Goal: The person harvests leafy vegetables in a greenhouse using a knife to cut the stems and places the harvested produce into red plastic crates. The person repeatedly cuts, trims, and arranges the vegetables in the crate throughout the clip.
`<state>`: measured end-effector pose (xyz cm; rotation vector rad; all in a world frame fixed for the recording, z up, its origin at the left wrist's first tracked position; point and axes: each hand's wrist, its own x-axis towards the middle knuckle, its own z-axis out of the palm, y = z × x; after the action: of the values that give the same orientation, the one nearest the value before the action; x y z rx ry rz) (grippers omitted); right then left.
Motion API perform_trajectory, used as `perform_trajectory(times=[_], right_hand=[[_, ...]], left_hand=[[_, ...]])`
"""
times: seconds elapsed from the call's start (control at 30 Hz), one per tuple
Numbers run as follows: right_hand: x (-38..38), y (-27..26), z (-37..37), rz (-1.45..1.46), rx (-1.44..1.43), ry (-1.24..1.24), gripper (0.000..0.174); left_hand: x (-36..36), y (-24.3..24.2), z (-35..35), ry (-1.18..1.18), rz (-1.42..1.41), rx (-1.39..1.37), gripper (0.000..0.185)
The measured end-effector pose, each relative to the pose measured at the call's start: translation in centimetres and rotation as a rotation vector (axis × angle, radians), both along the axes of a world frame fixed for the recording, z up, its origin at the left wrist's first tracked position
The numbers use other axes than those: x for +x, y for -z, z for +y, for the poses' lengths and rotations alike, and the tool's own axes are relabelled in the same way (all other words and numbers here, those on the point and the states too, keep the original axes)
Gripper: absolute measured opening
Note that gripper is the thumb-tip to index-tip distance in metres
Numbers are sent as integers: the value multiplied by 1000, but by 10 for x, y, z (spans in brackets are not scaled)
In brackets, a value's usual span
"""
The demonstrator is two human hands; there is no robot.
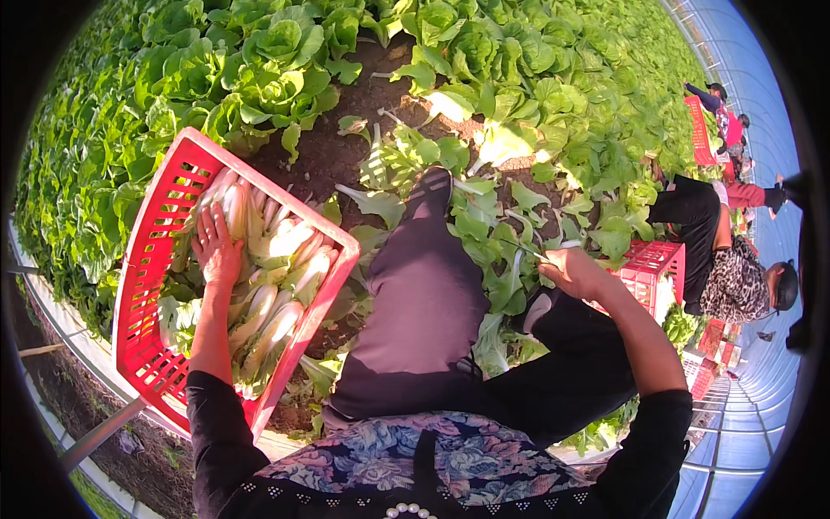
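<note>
My left hand (218,250) rests palm down, fingers spread, on heads of leafy greens (272,318) with pale stems, packed in a red plastic crate (133,272). The crate stands at my left, tilted in the view. On the other side, my right hand (574,271) is closed around the handle end of a thin knife (524,250), whose blade points left above cut leaves. Loose leaves (499,276) lie on the soil around my shoe. My fingers hide most of the knife's handle.
Rooted leafy green heads (279,84) fill the bed ahead. A metal pole (104,434) runs beside the crate's near corner. To the right, another person (736,279) works beside a red crate (648,266). Farther off are more people (723,123) and a greenhouse wall (765,363).
</note>
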<state>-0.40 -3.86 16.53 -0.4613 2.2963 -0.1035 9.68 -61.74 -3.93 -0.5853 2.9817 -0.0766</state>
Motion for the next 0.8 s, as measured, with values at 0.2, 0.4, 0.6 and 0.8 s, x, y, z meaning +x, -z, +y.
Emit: perform_trajectory(times=[0.2,0.4,0.6,0.8], right_hand=[[81,-185,101,370,-357,787,31],[206,-234,158,930,-790,1580,26],[62,-70,149,206,-529,1050,37],[-126,100,80,-2,-419,795,31]], left_hand=[[-2,-13,0,-7,-26,100,103],[-42,-133,20,-51,464,783,38],[-171,-219,160,574,452,790,31],[-265,-143,349,1139,-14,458,42]])
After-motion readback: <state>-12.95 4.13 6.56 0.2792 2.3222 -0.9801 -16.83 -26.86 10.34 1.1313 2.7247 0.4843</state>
